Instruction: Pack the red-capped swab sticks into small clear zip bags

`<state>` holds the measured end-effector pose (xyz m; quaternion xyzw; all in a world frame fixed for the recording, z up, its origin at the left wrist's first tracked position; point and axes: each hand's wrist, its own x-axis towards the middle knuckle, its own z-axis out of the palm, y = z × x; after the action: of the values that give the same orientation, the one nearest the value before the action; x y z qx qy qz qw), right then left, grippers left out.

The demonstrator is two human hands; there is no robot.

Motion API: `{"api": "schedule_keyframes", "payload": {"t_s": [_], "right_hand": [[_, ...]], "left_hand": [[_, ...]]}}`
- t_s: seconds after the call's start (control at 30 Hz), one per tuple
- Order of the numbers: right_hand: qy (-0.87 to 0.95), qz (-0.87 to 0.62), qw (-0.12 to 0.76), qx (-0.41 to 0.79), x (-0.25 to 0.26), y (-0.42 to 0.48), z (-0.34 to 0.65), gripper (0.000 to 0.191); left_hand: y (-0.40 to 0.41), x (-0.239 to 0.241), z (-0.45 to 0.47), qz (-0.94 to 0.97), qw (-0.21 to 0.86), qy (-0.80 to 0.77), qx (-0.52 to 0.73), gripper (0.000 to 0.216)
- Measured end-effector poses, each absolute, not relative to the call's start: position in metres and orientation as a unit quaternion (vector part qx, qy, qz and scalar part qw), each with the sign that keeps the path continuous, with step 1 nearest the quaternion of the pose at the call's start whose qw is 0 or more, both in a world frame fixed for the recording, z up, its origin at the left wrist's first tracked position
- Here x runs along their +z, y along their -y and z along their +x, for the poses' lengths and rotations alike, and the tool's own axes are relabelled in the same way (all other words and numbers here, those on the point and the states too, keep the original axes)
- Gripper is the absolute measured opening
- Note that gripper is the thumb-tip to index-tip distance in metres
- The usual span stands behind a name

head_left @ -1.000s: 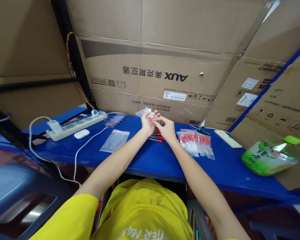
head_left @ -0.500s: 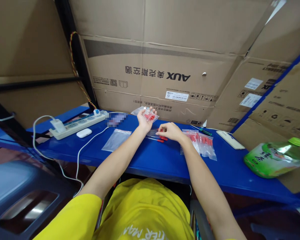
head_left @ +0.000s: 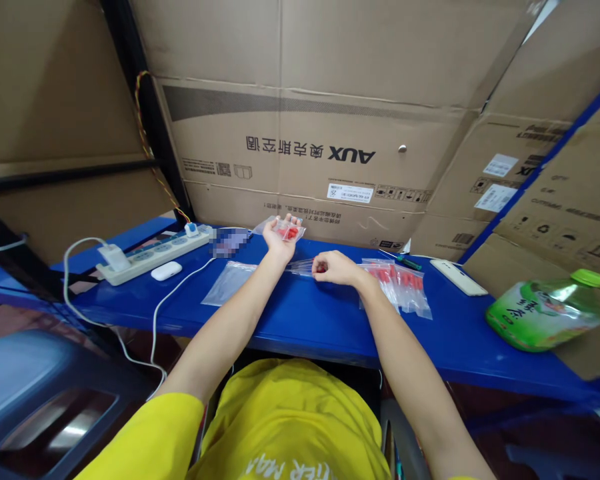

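Note:
My left hand (head_left: 277,241) is raised palm-up over the blue shelf (head_left: 310,313) and holds a small clear bag (head_left: 283,229) with red-tipped pieces inside. My right hand (head_left: 334,268) rests on the shelf with its fingers pinched on one of the thin clear red-tipped tubes (head_left: 305,268) lying there. An empty clear bag (head_left: 229,283) lies flat to the left of my left forearm. A pile of filled bags with red pieces (head_left: 399,285) sits just right of my right wrist.
A white power strip (head_left: 150,252) with plugged chargers and a white earbud case (head_left: 165,271) lie at the left. A green screwdriver (head_left: 404,262), a white phone-like slab (head_left: 456,277) and a green bottle (head_left: 543,315) lie at the right. Cardboard boxes (head_left: 310,147) wall the back.
My right hand left the bag, dropped to the shelf and pinched a loose tube. My left hand lifted the bag slightly to the left.

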<state>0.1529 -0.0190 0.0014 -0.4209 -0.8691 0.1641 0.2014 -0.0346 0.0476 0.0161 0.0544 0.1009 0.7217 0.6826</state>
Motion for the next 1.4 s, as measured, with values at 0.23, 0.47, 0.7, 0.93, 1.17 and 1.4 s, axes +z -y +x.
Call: {"api": "schedule_keyframes", "payload": {"t_s": [0.23,0.47,0.7,0.93,1.17,1.4], "right_hand": [[0.789,-0.447,0.417,0.061,0.014,0.022,0.159,0.011],[0.736,-0.477,0.480,-0.008,0.016,0.026,0.155,0.018],[0.736,-0.508,0.447,-0.012,0.013,0.029,0.144,0.029],[0.748,-0.482,0.454,-0.034,0.006,0.031,0.130,0.029],[0.751,-0.500,0.430,-0.014,0.003,0.031,0.127,0.031],[0.723,-0.525,0.448,-0.004,0.000,0.027,0.127,0.034]], "left_hand": [[-0.050,0.020,-0.041,0.070,0.672,-0.081,0.733,0.014],[-0.048,0.020,-0.044,0.094,0.670,-0.077,0.732,0.019],[-0.032,0.018,-0.019,0.131,0.708,-0.079,0.690,0.017],[-0.021,0.015,0.002,0.161,0.723,-0.085,0.666,0.018],[-0.024,0.011,-0.001,0.161,0.722,-0.087,0.667,0.019],[-0.018,0.011,0.003,0.191,0.732,-0.132,0.640,0.018]]}}
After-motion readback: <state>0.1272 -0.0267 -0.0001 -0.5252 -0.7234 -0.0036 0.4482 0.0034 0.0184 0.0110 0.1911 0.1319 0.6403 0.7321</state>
